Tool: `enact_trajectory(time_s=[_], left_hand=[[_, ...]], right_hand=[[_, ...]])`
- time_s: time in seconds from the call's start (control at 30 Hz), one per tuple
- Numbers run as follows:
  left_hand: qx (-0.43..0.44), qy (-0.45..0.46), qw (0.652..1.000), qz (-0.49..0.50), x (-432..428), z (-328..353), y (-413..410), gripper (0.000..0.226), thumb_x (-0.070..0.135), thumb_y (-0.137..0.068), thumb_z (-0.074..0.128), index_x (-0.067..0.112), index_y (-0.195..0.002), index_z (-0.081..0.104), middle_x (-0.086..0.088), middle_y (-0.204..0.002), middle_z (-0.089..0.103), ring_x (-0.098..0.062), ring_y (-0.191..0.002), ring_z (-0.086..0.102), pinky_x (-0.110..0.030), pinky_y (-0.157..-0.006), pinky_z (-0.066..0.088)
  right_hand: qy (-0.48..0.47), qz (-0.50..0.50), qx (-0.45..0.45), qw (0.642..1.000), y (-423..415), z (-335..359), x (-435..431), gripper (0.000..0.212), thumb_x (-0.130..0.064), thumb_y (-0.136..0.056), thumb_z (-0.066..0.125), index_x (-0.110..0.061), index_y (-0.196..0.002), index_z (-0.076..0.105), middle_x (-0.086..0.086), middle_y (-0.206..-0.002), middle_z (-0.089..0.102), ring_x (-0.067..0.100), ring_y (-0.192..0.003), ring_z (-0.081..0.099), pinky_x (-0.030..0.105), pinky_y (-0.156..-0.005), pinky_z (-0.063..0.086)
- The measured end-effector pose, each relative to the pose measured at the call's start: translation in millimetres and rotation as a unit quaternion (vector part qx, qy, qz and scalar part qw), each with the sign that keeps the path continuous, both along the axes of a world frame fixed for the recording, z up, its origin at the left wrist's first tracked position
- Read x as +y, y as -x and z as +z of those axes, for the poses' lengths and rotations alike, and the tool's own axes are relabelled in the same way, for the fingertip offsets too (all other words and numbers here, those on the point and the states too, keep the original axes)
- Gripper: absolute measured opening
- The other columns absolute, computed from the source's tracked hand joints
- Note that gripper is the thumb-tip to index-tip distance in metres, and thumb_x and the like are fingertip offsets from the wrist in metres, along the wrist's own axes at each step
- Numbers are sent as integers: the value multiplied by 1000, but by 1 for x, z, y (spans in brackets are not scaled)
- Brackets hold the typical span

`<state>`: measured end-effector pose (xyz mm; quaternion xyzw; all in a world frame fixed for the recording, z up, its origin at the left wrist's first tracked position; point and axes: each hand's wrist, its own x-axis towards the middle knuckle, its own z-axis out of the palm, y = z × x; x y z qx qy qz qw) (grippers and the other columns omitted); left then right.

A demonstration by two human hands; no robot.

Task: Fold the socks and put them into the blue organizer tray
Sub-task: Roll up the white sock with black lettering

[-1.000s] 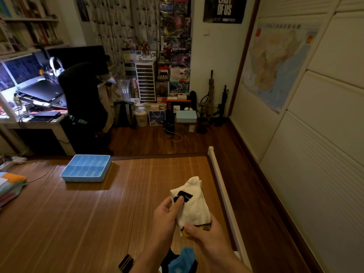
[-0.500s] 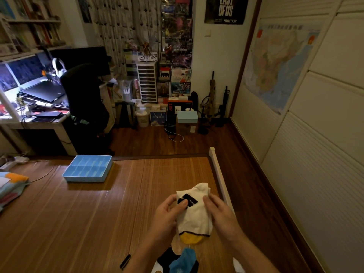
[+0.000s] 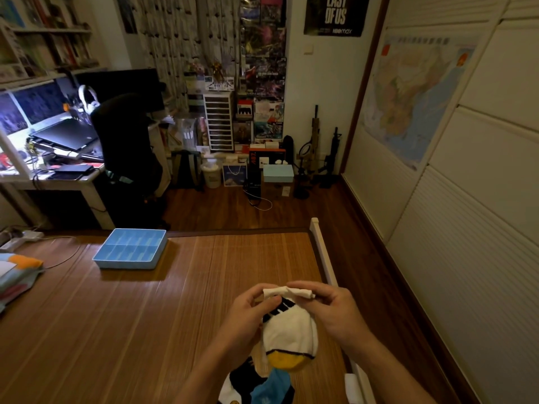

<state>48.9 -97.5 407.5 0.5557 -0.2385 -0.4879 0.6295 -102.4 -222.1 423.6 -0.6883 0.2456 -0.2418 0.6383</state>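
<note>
A white sock [image 3: 288,330] with black stripes and a yellow toe hangs between my hands above the bamboo mat. My left hand [image 3: 250,312] pinches its cuff on the left, and my right hand [image 3: 332,309] pinches the cuff on the right, which is folded over at the top. More socks [image 3: 259,384], black, white and blue, lie on the mat just below. The blue organizer tray [image 3: 131,248], with several compartments that look empty, sits at the mat's far left edge, well away from both hands.
A stack of folded clothes [image 3: 17,272] lies at the left edge of the bamboo mat [image 3: 145,316]. A white rail [image 3: 323,258] bounds the mat on the right. Beyond it are a desk, a black chair [image 3: 128,153] and boxes on the floor.
The right hand moved from the sock's toe up to its cuff. Both hands now pinch the cuff, and its top edge has been turned over.
</note>
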Motion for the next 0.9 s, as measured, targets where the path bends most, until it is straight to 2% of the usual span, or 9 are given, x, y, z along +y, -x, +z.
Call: enact_trajectory(time_s=[0.07, 0.17, 0.33, 0.47, 0.57, 0.7, 0.9], left_hand=[[10, 9, 1000, 6, 0, 0, 1, 16, 16, -99, 64, 15, -111, 75, -16, -111, 74, -26, -97, 73, -32, -75, 58], [18, 15, 1000, 13, 0, 1, 1, 17, 14, -99, 63, 19, -110, 75, -15, -111, 75, -27, -96, 74, -32, -74, 58], [13, 24, 1000, 8, 0, 0, 3, 18, 15, -98, 64, 18, -111, 75, -14, -113, 75, -28, -101, 73, -33, -78, 59], [41, 12, 999, -4, 1, 0, 1, 20, 18, -95, 68, 18, -114, 74, -17, -116, 73, -32, -104, 71, -38, -83, 59], [63, 5, 998, -13, 2, 2, 1, 27, 22, -89, 76, 15, -115, 74, -19, -119, 72, -36, -109, 71, -41, -87, 60], [89, -13, 996, 0, 3, 6, 2, 29, 33, -93, 69, 11, -111, 75, -19, -117, 72, -32, -101, 70, -39, -83, 60], [92, -30, 995, 22, 3, 9, 4, 28, 25, -82, 78, 11, -107, 79, -19, -113, 75, -32, -98, 75, -36, -75, 61]], right_hand=[[5, 21, 4, 1000, 2, 2, -1, 24, -17, -92, 71, -26, -113, 78, -2, -115, 74, 15, -109, 69, 30, -87, 59], [-1, 51, 28, 998, 5, 5, -2, 26, -40, -97, 60, -32, -116, 75, -3, -116, 71, 16, -109, 67, 36, -91, 58], [70, 36, 31, 996, 6, 5, -8, 22, -25, -94, 69, -30, -113, 77, -4, -108, 72, 15, -101, 69, 31, -86, 58], [106, 48, 53, 992, 6, 5, -11, 29, -27, -93, 71, -28, -122, 71, -8, -109, 70, 16, -101, 68, 43, -89, 59], [140, 52, 67, 987, 5, 5, -11, 25, -25, -94, 70, -24, -119, 71, -7, -108, 69, 17, -101, 67, 46, -87, 59], [178, 53, 70, 980, 4, 6, -8, 19, -23, -94, 70, -24, -113, 71, -9, -108, 68, 14, -102, 65, 43, -88, 58], [194, 55, 61, 978, 5, 8, -7, 17, -21, -95, 69, -26, -112, 70, -11, -109, 66, 13, -106, 64, 41, -90, 57]])
